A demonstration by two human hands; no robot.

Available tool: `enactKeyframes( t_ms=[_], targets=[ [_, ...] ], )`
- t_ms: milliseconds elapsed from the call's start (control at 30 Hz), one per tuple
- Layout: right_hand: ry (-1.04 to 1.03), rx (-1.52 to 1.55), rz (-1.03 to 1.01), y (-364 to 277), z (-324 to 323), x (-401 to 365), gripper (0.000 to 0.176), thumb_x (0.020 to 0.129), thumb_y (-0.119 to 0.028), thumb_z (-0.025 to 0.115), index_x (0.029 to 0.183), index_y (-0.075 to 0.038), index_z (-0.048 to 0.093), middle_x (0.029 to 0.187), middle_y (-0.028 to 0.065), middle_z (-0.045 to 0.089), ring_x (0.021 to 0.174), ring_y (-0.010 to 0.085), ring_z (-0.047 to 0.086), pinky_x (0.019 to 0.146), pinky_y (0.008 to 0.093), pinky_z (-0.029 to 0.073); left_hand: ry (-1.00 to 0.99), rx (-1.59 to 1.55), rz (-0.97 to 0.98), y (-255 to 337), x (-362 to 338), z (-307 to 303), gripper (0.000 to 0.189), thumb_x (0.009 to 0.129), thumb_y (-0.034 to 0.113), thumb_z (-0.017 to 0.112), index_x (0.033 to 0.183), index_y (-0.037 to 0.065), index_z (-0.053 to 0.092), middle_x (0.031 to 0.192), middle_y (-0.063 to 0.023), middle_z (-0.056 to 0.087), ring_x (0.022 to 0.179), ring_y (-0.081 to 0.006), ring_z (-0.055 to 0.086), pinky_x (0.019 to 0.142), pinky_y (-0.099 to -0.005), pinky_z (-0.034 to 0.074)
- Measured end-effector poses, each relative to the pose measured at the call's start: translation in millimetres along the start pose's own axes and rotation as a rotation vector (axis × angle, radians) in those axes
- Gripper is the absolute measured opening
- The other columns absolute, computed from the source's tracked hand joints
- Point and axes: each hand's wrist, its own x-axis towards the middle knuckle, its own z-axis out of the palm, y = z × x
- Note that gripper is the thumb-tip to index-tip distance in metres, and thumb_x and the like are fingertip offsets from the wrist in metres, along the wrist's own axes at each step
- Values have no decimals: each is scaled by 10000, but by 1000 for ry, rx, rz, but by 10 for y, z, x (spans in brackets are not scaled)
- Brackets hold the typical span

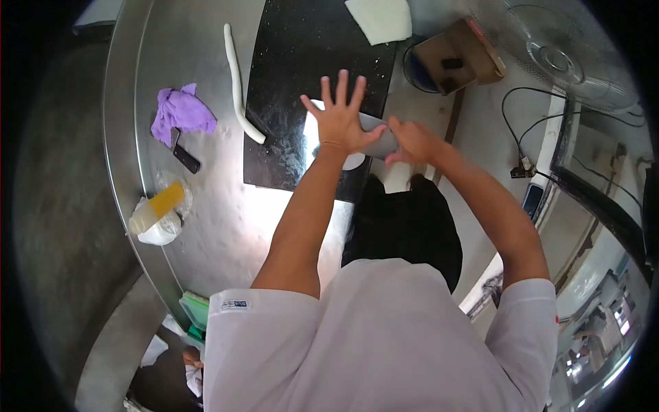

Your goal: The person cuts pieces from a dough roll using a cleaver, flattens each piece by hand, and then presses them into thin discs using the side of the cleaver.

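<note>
My left hand [338, 123] is spread wide, fingers apart, over a black board [288, 75] on the metal table. Its thumb lies by a flat grey blade [376, 130]. Closed around the right end of that blade is my right hand [412, 142]; its handle is hidden. Beneath my left wrist, part of a white round piece [353, 162] shows on the board. A long white dough-like strip [237, 86] lies along the board's left edge, its lower end on the board. A white slab [382, 19] sits at the board's far end.
Left on the metal table [213, 226] are a purple cloth [184, 112], a black-handled knife [186, 159] and a yellow bottle [159, 206] on a white bag. At the right stand a cardboard box [460, 55], a fan [552, 58], cables and a phone [533, 200].
</note>
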Motion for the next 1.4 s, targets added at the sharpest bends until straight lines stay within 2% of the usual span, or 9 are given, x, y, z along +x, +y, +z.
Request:
enactKeyframes(
  t_ms=[167,300,600,667,867,1033,1233,1367,1400],
  targets=[
    [-381,170,118,-278,-231,324,847,706,-551,872,1176,27,470,924,266,686,944,479,678,835,535,542,6,-29,11,-295,76,-68,1128,754,765,667,1647,231,231,1711,-143,158,1572,-414,105,1109,-822,49],
    [-212,74,58,-138,287,-197,882,646,-568,901,1170,6,482,937,272,691,940,498,677,828,544,540,-131,31,103,-76,-212,74,1174,724,851,591,1645,207,251,1720,-166,110,1563,-485,53,1073,-851,40],
    [-111,3,-91,49,-64,215,889,691,-609,852,1195,9,460,917,272,660,889,507,652,754,547,513,46,43,54,-178,255,-2,1242,711,823,651,1653,164,180,1716,-135,133,1569,-384,141,1079,-846,106],
    [-236,18,85,-182,-31,121,907,674,-600,865,1206,15,464,944,295,662,908,515,651,775,541,528,-26,20,118,-230,161,-9,1249,693,835,655,1652,171,206,1726,-137,98,1578,-407,83,1083,-844,63],
    [-251,-4,103,-17,65,-19,911,652,-572,884,1219,8,469,915,271,679,907,498,663,793,540,533,-144,2,111,-111,43,78,1204,720,839,602,1648,166,234,1719,-173,118,1571,-461,44,1054,-864,11],
    [-245,-16,-30,167,-259,494,926,651,-593,878,1224,11,471,925,261,689,905,493,671,812,544,534,77,-46,-39,-214,339,45,1218,712,829,628,1647,157,230,1714,-179,129,1566,-470,57,1053,-864,22],
    [-287,22,142,-16,257,-163,946,663,-681,833,1198,14,481,953,273,692,913,508,674,813,563,537,-160,-18,185,-45,-56,112,1148,678,871,612,1626,293,319,1718,-166,139,1556,-507,77,1025,-879,24],
    [-227,52,117,313,176,4,966,688,-714,796,1227,18,470,928,276,686,878,497,682,749,567,541,-49,-1,124,-34,159,68,1131,665,848,652,1623,364,295,1717,-150,149,1560,-482,100,1035,-879,27],
    [-100,38,-41,422,75,180,955,690,-712,795,1216,16,469,903,276,684,869,496,682,738,567,540,13,11,63,-22,286,52,1125,662,839,667,1621,389,286,1719,-141,142,1560,-475,106,1039,-880,32]
  ],
)
